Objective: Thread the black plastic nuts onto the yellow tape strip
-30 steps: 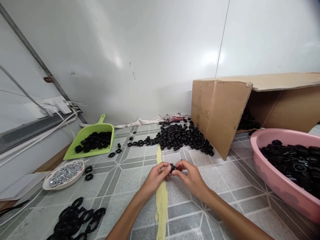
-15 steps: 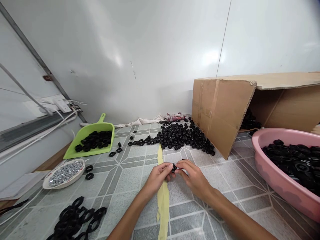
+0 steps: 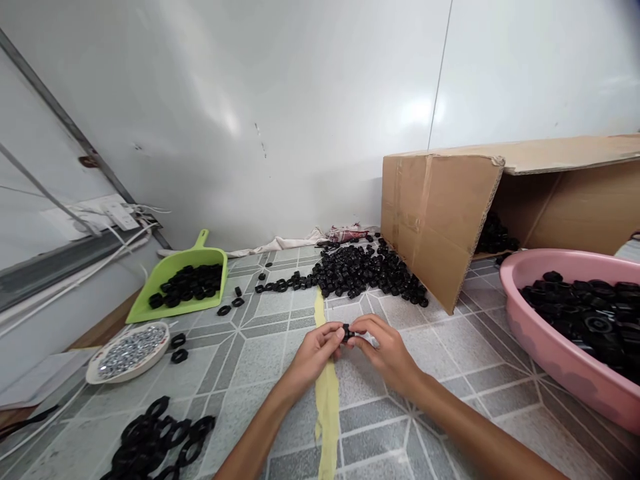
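Note:
Between my two hands is a small black ring-like part (image 3: 347, 333), partly covered by the fingers. My left hand (image 3: 320, 343) pinches it from the left, thumb in front. From the right, the thumb and forefinger of my right hand (image 3: 383, 343) close on the same part. Both hands are just above the patterned floor covering (image 3: 375, 417), over a strip of yellow tape (image 3: 327, 407). Beyond them lies a big heap of small black ring parts (image 3: 360, 270), with a thin row trailing left.
A green dustpan (image 3: 143, 300) with black rings and a dish (image 3: 93, 373) of small shiny metal pieces stand left. Larger black rings (image 3: 145, 440) lie front left. On the right are a cardboard box (image 3: 435, 227) on its side and a pink basin (image 3: 540, 353) of black parts.
The view has shifted slightly. Both hands stay at the same spot, their fingers moved a little around the black part, which shows somewhat more upright now.

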`<state>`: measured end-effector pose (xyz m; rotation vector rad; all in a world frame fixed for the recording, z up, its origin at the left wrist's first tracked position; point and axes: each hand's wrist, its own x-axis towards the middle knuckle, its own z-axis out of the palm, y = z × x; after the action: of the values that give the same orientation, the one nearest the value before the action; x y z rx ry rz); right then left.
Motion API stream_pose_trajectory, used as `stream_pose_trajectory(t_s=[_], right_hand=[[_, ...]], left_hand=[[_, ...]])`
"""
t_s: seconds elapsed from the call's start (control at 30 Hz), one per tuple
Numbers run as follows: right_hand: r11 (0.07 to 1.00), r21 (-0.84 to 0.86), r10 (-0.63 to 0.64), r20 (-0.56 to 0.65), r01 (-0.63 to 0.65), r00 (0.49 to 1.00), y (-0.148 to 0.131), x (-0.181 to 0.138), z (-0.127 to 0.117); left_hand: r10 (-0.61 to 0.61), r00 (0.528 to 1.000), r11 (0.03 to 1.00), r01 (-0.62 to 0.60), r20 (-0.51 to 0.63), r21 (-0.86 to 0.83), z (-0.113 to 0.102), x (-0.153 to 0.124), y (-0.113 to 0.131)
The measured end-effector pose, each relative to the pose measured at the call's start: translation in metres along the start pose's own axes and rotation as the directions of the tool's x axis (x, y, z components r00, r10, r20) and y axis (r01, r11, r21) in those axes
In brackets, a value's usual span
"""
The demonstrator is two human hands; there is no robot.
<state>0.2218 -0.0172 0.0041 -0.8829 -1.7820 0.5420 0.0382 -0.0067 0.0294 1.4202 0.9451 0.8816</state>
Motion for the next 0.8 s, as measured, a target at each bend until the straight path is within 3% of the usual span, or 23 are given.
stream_pose_trajectory(t_s=[0.2, 0.37, 0.53, 0.8], right_hand=[[0.998, 0.046, 0.052, 0.011, -0.052, 0.999, -0.005, 0.003, -0.003], [0.966, 0.108, 0.230, 0.054, -0.235, 0.972, -0.004, 0.004, -0.002], [0.910, 0.193, 0.350, 0.112, -0.366, 0.930, 0.001, 0.007, -0.003], [0.931, 0.184, 0.287, 0.174, -0.317, 0.942, 0.010, 0.004, -0.006]], left_hand=[[-0.014, 1.000, 1.000, 0.014, -0.014, -0.011, 0.000, 0.001, -0.002], [-0.033, 0.997, 0.998, 0.029, -0.074, -0.057, 0.002, 0.001, -0.009], [-0.003, 1.000, 0.999, 0.002, -0.030, -0.035, 0.003, 0.001, -0.013], [0.034, 0.998, 0.998, -0.030, -0.054, 0.064, 0.004, 0.001, -0.017]])
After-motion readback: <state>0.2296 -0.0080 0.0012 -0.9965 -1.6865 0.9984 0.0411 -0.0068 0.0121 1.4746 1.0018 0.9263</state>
